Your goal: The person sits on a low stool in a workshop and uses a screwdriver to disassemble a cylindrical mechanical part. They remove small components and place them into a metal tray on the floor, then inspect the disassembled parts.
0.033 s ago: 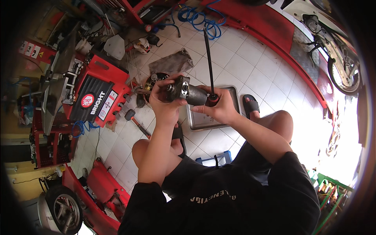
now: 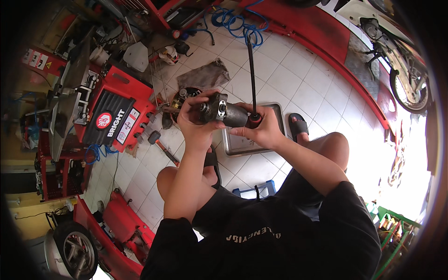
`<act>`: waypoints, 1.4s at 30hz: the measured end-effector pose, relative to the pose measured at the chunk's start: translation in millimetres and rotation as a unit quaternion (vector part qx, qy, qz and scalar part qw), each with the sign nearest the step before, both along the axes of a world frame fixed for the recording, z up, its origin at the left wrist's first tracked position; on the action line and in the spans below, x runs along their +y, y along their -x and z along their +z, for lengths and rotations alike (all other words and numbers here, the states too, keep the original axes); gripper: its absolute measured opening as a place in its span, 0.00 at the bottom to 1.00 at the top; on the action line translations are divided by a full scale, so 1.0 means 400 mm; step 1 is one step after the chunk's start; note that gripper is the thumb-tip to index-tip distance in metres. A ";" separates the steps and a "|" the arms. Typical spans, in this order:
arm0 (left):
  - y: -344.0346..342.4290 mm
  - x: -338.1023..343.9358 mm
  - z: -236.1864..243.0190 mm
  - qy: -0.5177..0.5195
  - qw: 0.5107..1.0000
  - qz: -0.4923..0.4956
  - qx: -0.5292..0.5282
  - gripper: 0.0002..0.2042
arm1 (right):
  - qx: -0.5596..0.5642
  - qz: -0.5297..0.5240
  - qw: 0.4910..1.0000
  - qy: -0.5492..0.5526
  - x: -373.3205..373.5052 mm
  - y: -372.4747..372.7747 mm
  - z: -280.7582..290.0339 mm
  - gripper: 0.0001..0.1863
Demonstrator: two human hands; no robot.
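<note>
My left hand [image 2: 198, 126] is closed round a dark cylindrical metal motor part [image 2: 233, 114] with a flanged end and a small shaft facing left. My right hand [image 2: 263, 130] is closed on the other end of that part and on the red-and-black handle of a long screwdriver [image 2: 252, 74], whose dark shaft points up and away from me. Below both hands lies a shallow metal tray [image 2: 252, 150] on the tiles, partly hidden by them. Just beyond my left hand is a pile of metal parts and tools [image 2: 179, 98], partly hidden.
A red machine [image 2: 116, 74] stands left, with a hammer [image 2: 156, 140] beside it on the tiled floor [image 2: 298, 70]. A grey rag [image 2: 200, 72] and blue hoses [image 2: 233, 23] lie ahead. Motorcycle [image 2: 406, 88] and red lift platform [image 2: 326, 42] are right, a loose wheel [image 2: 74, 247] lower left.
The screwdriver and the metal part have shifted slightly right and toward me with my hands. My grip looks the same.
</note>
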State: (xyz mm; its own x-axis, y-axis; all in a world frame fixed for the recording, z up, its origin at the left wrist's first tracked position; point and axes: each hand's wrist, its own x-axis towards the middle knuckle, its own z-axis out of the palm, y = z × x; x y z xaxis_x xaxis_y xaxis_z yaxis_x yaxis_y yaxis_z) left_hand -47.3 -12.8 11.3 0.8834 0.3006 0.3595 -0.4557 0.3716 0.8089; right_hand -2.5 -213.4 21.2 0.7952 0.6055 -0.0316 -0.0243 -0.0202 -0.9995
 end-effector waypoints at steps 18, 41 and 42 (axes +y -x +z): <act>0.023 0.007 0.100 -0.418 0.892 0.170 0.019 0.16 | -0.130 -0.002 0.985 0.111 -0.022 0.021 0.030 0.32; 0.023 0.093 0.101 0.381 0.906 -0.146 0.116 0.36 | 0.256 -0.012 0.961 -0.101 -0.065 -0.021 -0.064 0.33; 0.021 0.087 0.099 0.370 0.912 -0.137 0.116 0.34 | 0.264 -0.015 0.958 -0.108 -0.069 -0.020 -0.063 0.34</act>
State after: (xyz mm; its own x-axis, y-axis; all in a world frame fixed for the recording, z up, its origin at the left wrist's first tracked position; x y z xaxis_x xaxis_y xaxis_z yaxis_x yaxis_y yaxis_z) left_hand -55.9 22.2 51.0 0.9883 0.1412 -0.0584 -0.1117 0.9286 0.3539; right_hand 5.6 -240.8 -4.0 0.7198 0.6210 -0.3102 -0.5250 0.1946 -0.8286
